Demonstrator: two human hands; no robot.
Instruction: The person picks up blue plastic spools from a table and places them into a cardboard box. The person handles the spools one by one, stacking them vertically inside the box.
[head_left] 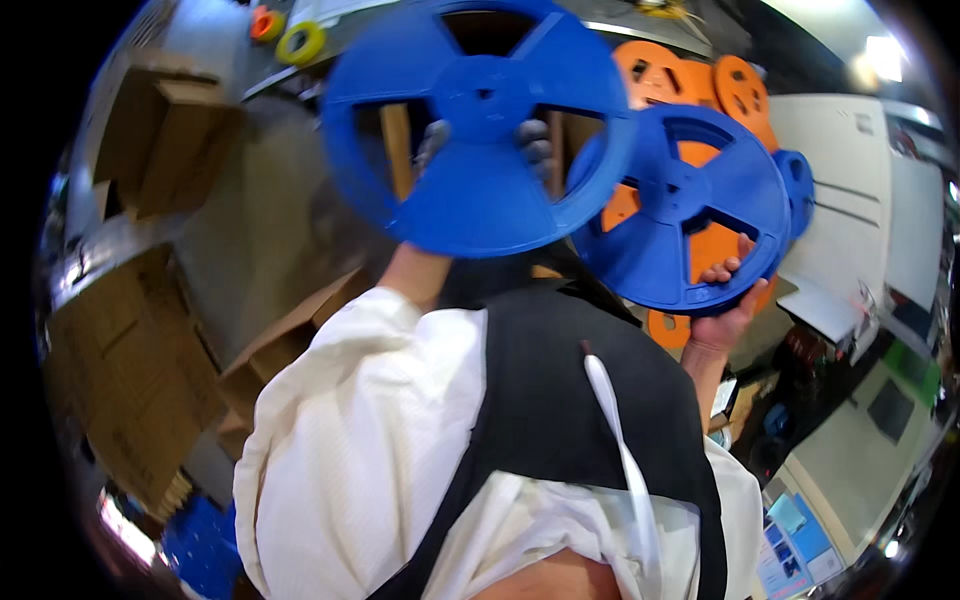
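Cardboard boxes (150, 140) crowd the left of a cluttered workroom, with orange reels (690, 80) stacked far right. The left hand (480, 145) grips a large blue reel (480, 125) from behind, raised; the right hand (725, 300) pinches a second blue reel (685, 210) at its lower rim. Both are held up, neither set down yet.

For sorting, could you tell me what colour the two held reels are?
Both reels are blue, in the head view.

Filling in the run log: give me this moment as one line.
left hand: holds large blue reel, raised | right hand: holds second blue reel | behind: orange reels | left side: cardboard boxes
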